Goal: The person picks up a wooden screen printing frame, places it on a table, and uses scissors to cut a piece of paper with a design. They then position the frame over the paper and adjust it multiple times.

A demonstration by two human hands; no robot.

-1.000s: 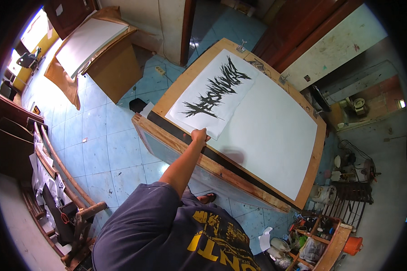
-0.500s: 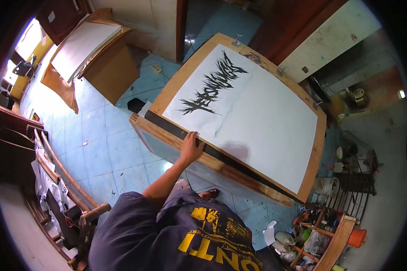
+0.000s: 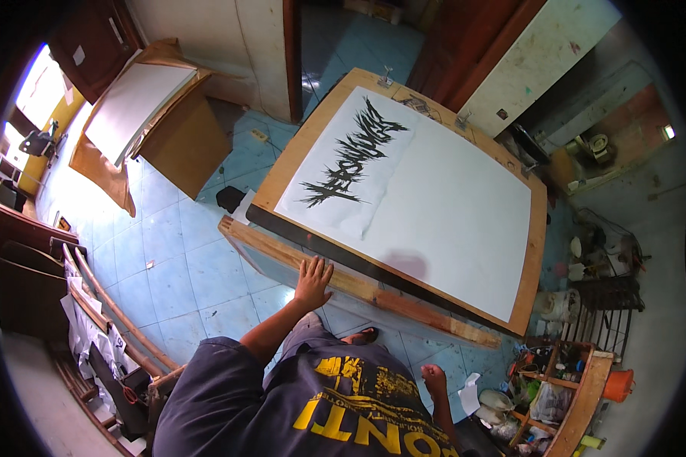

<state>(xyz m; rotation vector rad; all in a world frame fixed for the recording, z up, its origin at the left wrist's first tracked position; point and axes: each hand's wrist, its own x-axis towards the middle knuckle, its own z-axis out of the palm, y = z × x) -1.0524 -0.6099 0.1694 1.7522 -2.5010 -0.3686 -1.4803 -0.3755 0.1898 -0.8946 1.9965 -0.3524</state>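
Left hand (image 3: 312,276), fingers spread and holding nothing, rests flat on the wooden ledge (image 3: 358,286) below the drawing board (image 3: 537,251); the white sheet (image 3: 434,206) lies just beyond, long axis running rightward. Right hand (image 3: 433,377), a closed fist gripping nothing visible, hangs well below the ledge, farther from the sheet.

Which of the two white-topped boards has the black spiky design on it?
The big wooden board right ahead of the left hand, its white sheet painted black; the smaller board far left is plain.
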